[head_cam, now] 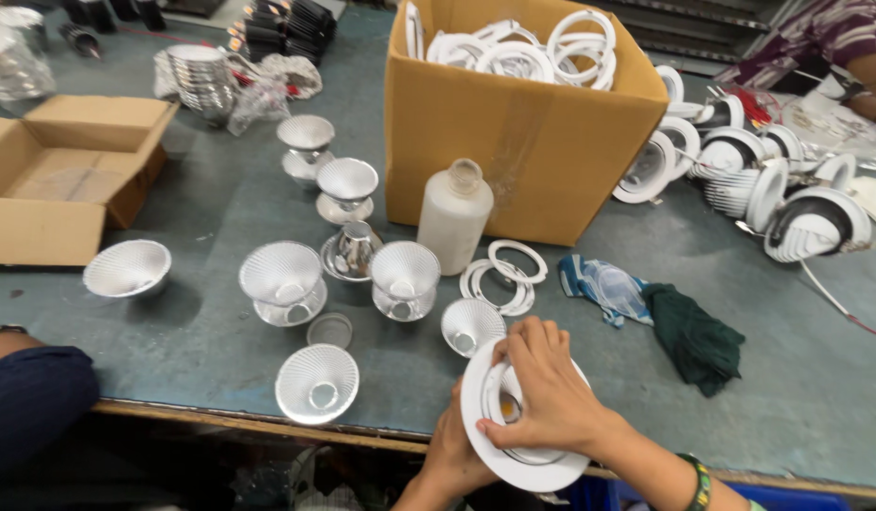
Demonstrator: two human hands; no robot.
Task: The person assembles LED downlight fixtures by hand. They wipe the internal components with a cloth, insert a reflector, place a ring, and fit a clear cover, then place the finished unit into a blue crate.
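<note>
A grey-green tabletop (pixel 211 218) fills most of the frame, its worn front edge running along the bottom, so everything on it lies within arm's reach of the person working.

At upper centre stands a big open cardboard box (pixel 514 123), heaped with white rings that are bulk stock beside the work spot. A smaller, flatter cardboard carton (pixel 60 180) lies open at the left edge. At the upper right a cluster of white lamp housings (pixel 788 189) lies tumbled together, wires trailing, next to another person's patterned sleeve (pixel 826 33) in the corner.

In the middle, silver faceted reflector cups (pixel 282 274) stand spread out singly, mostly mouth up, each easy to pick; a nested stack of them (pixel 200 80) sits at upper left. A frosted plastic bottle (pixel 454 218) stands against the big box, with loose white rings (pixel 509 274) flat at its foot. A dark green cloth (pixel 693 341) and a crumpled blue-printed bag lie right of centre.

At bottom centre, the white round lamp housing (pixel 523 416) is held tilted over the table edge, face towards the camera. The right hand (pixel 547 393) is closed over its front, fingers curled into the opening; the left hand (pixel 452 454) grips it from behind and below, steadying it.

A dark blue sleeve (pixel 31 397) shows at lower left.
</note>
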